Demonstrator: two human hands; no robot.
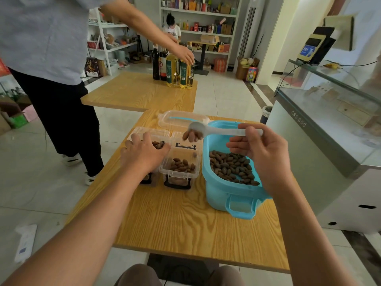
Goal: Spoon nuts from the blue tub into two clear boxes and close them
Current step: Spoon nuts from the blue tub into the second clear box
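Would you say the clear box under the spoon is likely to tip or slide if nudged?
Probably slides rather than tips: the clear box looks thin, light plastic, only partly filled with nuts, on a smooth wooden table. Its squat shape suggests stability.

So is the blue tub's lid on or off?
Off. The blue tub is open on top, with nuts showing inside. A clear lid lies on the table behind it.
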